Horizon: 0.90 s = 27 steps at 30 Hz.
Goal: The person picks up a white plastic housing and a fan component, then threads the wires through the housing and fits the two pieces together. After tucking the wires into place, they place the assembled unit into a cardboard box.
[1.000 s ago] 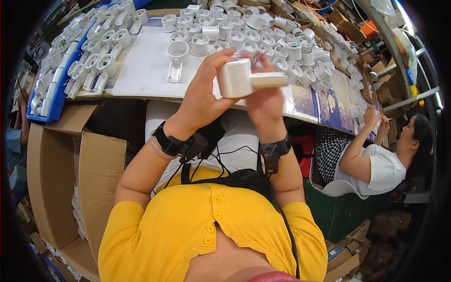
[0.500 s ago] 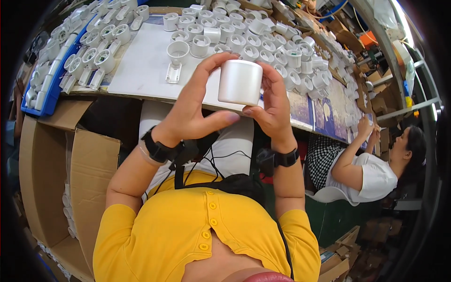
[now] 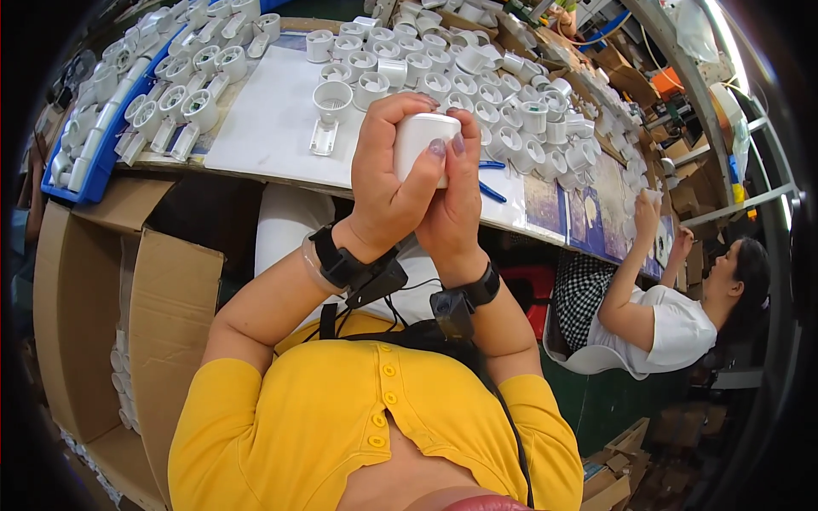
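Observation:
Between both my hands is a smooth white cylindrical housing [image 3: 417,140], held up in front of the table edge. My left hand [image 3: 385,187] wraps round its left side, with the thumb lying across its front. My right hand [image 3: 456,200] closes on the right side, its thumb beside the left one. Fingers cover much of the housing, and its far side is hidden. Just beyond my left hand, a white open cup [image 3: 332,97] with a clear-topped bracket [image 3: 323,138] rests on the white board. A blue-handled tool [image 3: 492,192] lies partly hidden past my right hand.
Many white cups [image 3: 464,83] crowd the far table. A blue tray [image 3: 89,191] of white parts stands at left, near cups with bracket arms [image 3: 200,111]. An open cardboard box [image 3: 175,315] is below left. A co-worker [image 3: 673,328] sits at right.
My hands have come together round the housing, the right one moving left and both thumbs now on its front. The blue-handled tool has come into sight. The co-worker's hands have moved apart.

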Tool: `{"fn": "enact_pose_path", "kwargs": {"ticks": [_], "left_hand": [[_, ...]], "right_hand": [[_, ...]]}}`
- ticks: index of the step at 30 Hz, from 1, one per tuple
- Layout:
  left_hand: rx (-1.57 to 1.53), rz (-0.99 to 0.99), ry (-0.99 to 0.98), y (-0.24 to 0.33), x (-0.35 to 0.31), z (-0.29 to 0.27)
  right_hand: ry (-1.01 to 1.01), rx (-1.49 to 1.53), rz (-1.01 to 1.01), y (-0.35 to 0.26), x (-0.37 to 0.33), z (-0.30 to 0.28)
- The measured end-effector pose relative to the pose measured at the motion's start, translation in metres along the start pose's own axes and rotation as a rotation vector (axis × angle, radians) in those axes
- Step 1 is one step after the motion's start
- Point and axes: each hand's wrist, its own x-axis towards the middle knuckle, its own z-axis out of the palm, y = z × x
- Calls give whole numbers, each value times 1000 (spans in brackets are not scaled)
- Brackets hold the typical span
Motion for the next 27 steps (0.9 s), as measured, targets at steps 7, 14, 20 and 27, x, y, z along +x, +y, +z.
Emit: {"fn": "enact_pose_path", "kwargs": {"ticks": [7,14,20,27], "left_hand": [[451,262,-134,-12,2,-18],[26,-75,120,-12,-7,-5],[-590,-397,-90,-2,-1,-5],[-396,-395,-79,4,-6,0]], "right_hand": [[11,-197,67,1,7,-16],[244,27,-218,-14,18,-13],[107,61,51,-14,5,-7],[90,-170,-134,7,-3,-6]]}}
